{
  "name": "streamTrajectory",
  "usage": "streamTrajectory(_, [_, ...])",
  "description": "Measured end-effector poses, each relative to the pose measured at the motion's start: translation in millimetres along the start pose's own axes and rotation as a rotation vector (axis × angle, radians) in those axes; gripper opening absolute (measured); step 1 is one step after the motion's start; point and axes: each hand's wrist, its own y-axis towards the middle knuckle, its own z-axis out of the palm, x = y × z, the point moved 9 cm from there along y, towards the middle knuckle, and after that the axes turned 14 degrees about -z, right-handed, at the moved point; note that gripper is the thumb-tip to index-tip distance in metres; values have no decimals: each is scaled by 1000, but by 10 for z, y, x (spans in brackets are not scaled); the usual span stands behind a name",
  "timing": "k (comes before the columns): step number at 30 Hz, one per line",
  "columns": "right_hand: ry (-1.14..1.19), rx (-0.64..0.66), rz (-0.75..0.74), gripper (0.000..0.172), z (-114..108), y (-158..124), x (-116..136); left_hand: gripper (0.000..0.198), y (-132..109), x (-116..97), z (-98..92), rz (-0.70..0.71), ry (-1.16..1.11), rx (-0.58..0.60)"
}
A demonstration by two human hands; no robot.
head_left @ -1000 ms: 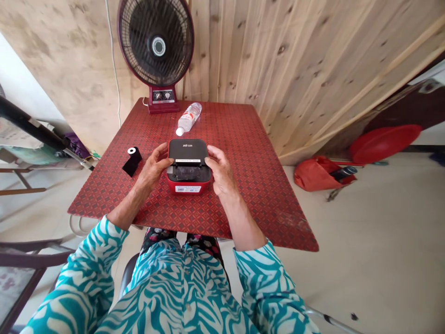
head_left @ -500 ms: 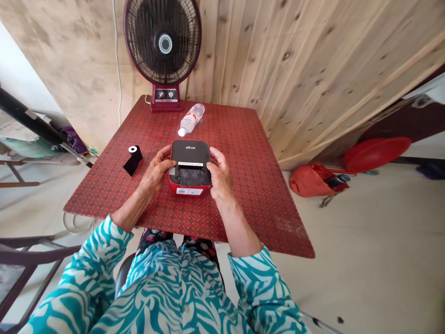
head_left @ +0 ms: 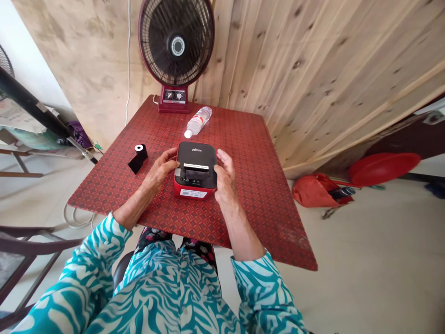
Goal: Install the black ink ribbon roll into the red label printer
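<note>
A small label printer (head_left: 197, 155) with a black top and a red body sits on the red patterned table (head_left: 250, 218). My left hand (head_left: 162, 168) holds its left side, the thumb at the lid's edge and the fingers along the flank. On the opposite side my right hand (head_left: 225, 178) grips it in the same way, its upper fingers partly raised off the casing. Out of the slot below a white sticker shows a short black strip (head_left: 197, 174). A roll of black paper (head_left: 139, 157), partly unwound, stands left of my left hand.
Behind the printer lies a clear plastic bottle (head_left: 199, 121) with a white cap. A dark red fan (head_left: 174, 99) stands at the table's back edge against the wooden wall. On the floor to the right are an orange bag (head_left: 309, 190) and a red basin (head_left: 384, 168).
The black strip at the printer's slot covers less of the front, and the small marks below it now show. Both hands stay on the printer's sides. My view has shifted slightly.
</note>
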Motion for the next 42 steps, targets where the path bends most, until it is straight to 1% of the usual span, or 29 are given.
streamTrajectory(2, [-23,32,-26,47,23,8,45,63,-10,8,5,4,8,-1])
streamTrajectory(4, [-28,25,-6,47,16,-6,28,62,-33,33,0,14,-22,-2])
streamTrajectory(6, [-19,-26,27,45,-27,-34,-36,60,-61,71,-6,23,-66,10])
streamTrajectory(11, [6,-184,22,45,-153,-106,-225,63,-130,116,12,42,-78,110])
streamTrajectory(14, [32,-229,99,44,-174,-166,-386,63,-145,108,-7,38,-69,120])
streamTrajectory(16, [39,-228,121,43,-171,-190,-440,62,-145,102,-11,36,-57,120])
streamTrajectory(22, [35,-223,112,42,-194,-216,-464,64,-145,86,6,41,-28,117])
streamTrajectory(27, [-21,-225,134,41,-219,-233,-455,65,-155,63,0,55,33,76])
streamTrajectory(32, [-42,-201,109,42,-212,-230,-419,62,-141,99,-45,87,89,36])
streamTrajectory(37, [-31,-189,130,46,-203,-233,-461,64,-113,137,-73,70,75,35])
streamTrajectory(42, [-23,-176,100,47,-205,-219,-472,64,-146,76,-63,41,119,34])
